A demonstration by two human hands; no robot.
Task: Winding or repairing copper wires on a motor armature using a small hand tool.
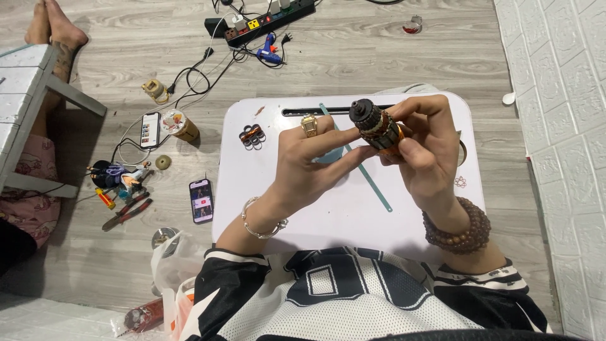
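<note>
Above the white counter [265,208], seen from the head camera, both hands were lifted up and met in the middle. The right hand [429,148] curled around a small motor part [377,128] with copper wire, fingers bent tight on it. The left hand [309,161], with a gold ring, pinched the same part with thumb and pointer finger. A thin green strip [372,183] lay on the counter under the hands. A phone [201,201] and pliers [129,211] lay on the floor.
</note>
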